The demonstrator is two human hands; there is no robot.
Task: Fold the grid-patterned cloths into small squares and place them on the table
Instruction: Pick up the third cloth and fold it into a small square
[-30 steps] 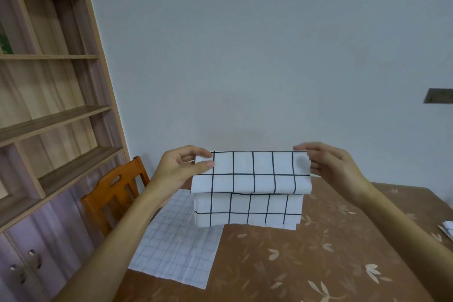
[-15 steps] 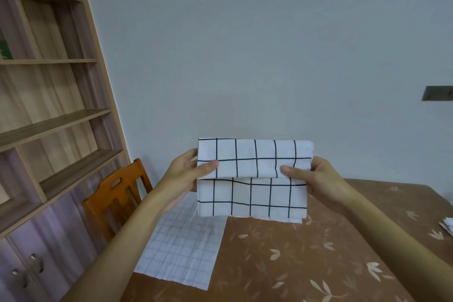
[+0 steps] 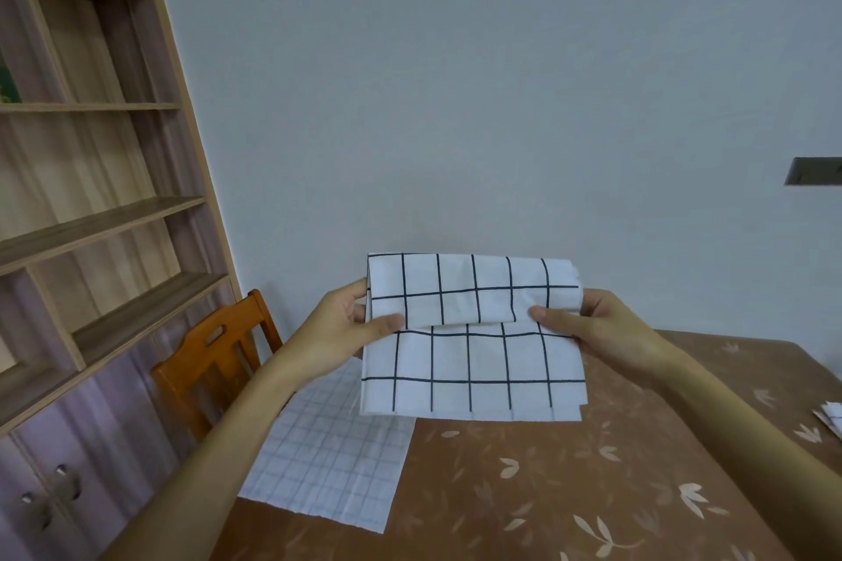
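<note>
Brown leaf-patterned tabletop (image 3: 569,483) carries a fine-grid cloth (image 3: 328,460) at its left edge. Above it, left hand (image 3: 346,328) and right hand (image 3: 606,328) each pinch closed on the folded bold-grid cloth (image 3: 474,360), held airborne.

There are two hands, a left hand (image 3: 346,328) and a right hand (image 3: 601,333). There are three grid cloths: one held up (image 3: 474,360), one flat on the table (image 3: 332,460), one at the right edge (image 3: 831,419). There is one table (image 3: 569,492), one chair (image 3: 214,360) and one bookshelf (image 3: 91,196).
</note>
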